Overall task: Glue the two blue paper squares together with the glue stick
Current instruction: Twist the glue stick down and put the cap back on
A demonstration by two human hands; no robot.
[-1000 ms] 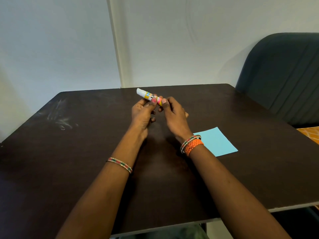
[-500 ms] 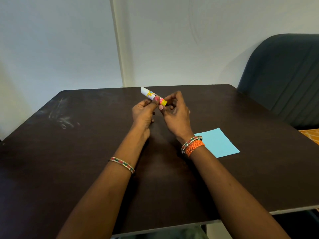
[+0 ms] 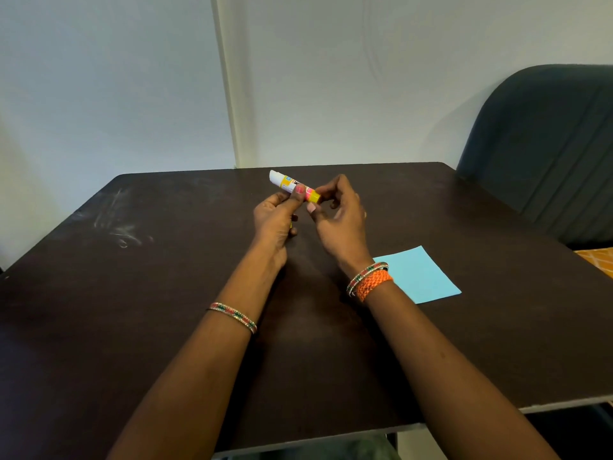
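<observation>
My left hand [image 3: 277,220] grips the glue stick [image 3: 292,185] around its yellow and pink label, holding it above the table with its white end pointing up and to the left. My right hand [image 3: 338,214] sits just right of the stick's yellow base end, fingers curled near it; whether they touch the base I cannot tell. Light blue paper [image 3: 419,277] lies flat on the dark table [image 3: 132,310] to the right of my right wrist. It looks like a single square; a second sheet cannot be told apart.
A dark upholstered chair [image 3: 547,144] stands at the table's far right corner. The wall runs right behind the table's far edge. Pale scuff marks [image 3: 116,224] show on the table's left side. The near table edge lies below my forearms.
My right hand's fingers have come off the stick's base end and curled back slightly. The left hand has kept hold of the glue stick, which tilted a little.
</observation>
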